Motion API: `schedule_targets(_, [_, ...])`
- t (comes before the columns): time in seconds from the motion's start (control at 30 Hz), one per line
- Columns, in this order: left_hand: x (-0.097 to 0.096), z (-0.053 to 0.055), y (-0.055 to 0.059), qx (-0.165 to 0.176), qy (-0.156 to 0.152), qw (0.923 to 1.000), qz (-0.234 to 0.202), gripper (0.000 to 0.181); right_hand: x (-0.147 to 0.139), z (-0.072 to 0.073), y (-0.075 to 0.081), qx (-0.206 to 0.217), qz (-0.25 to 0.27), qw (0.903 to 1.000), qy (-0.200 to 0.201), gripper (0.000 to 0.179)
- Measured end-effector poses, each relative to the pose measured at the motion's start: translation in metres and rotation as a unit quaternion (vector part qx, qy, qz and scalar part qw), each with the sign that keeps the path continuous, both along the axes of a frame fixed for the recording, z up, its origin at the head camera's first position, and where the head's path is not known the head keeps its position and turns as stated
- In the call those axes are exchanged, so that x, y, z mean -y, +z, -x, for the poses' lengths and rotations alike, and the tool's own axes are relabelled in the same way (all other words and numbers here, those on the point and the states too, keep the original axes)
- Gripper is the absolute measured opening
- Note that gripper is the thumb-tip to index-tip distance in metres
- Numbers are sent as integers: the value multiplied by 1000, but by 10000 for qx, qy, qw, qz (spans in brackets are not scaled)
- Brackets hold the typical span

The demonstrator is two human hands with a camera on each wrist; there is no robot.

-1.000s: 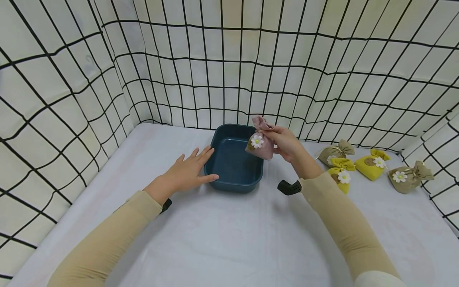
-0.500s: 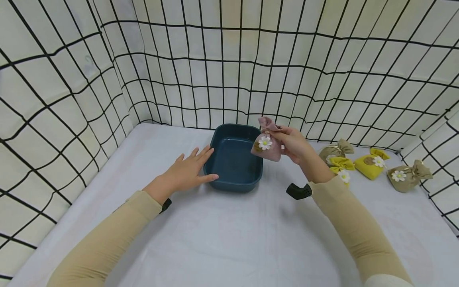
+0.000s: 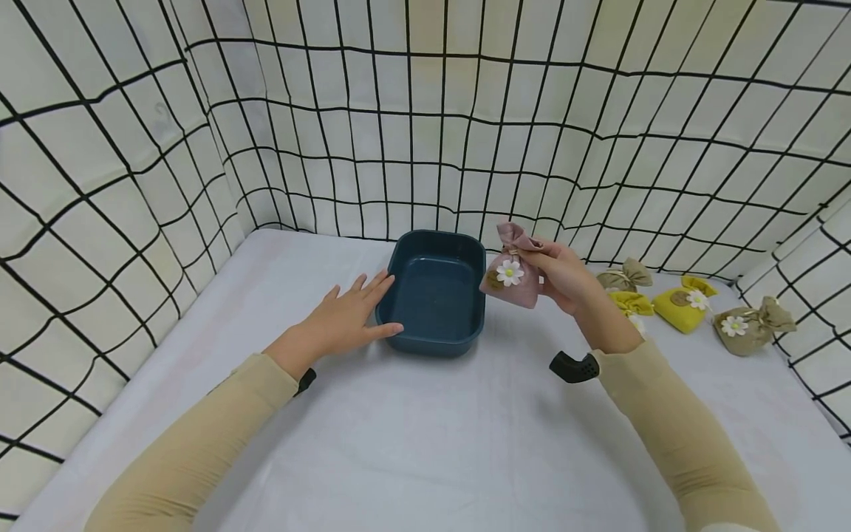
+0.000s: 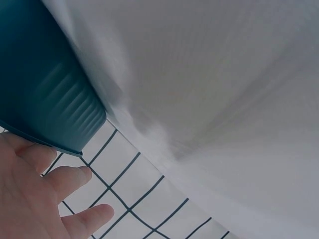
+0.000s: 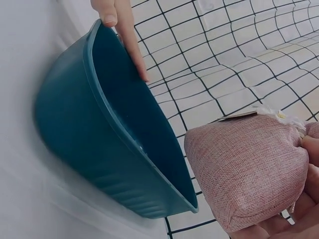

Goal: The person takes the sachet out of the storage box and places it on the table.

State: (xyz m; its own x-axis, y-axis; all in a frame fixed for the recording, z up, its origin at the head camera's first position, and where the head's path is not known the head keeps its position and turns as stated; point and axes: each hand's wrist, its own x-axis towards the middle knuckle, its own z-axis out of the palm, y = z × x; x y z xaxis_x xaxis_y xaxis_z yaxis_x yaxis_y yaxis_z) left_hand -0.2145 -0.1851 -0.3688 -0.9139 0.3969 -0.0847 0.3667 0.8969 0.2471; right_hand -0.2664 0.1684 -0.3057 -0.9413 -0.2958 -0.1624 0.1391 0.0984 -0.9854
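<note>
A pink drawstring pouch (image 3: 515,275) with a white flower hangs from my right hand (image 3: 565,277), which pinches it by its gathered neck. It is held in the air just right of a dark teal basin (image 3: 432,347). My left hand (image 3: 346,318) has its fingers spread, with fingertips and thumb touching the basin's left rim. In the right wrist view the pouch (image 5: 249,169) fills the lower right, and the inside of the basin (image 5: 114,124) shows no pouch. The left wrist view shows the basin's outer wall (image 4: 50,84) beside spread fingers.
Right of my right hand lie a yellow pouch (image 3: 681,314), another yellow pouch (image 3: 630,301) partly hidden by the hand, and two tan pouches (image 3: 628,277), one near the right edge. A black wire grid (image 3: 439,114) over white cloth encloses the white table (image 3: 425,443).
My right hand has moved to the right with the pink pouch, from over the basin's right rim to beside it. My left hand stays in place at the left rim.
</note>
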Motion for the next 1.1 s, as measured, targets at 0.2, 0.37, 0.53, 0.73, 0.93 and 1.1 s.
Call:
schedule_targets(0.2, [0,0,0,5,-24,10000,5,98,-13,-8,2,-27,237,9997,4,28])
schedule_targets(0.37, [0,0,1,-3,-33,10000,-29,99,-29,-15,4,-89,455,9989,77,14])
schedule_targets(0.53, [0,0,1,8,-5,10000,-26,98,-44,-21,4,-4,680,9977,-54,16])
schedule_targets(0.73, [0,0,-2,13,-8,10000,-38,98,-62,-26,-1,193,1069,9939,-209,22])
schedule_targets(0.93, [0,0,-2,31,-12,10000,-11,99,-82,-28,-3,121,1477,9889,-75,29])
schedule_targets(1.1, [0,1,0,23,-16,10000,-20,98,-99,-29,-2,-124,1485,9888,-37,28])
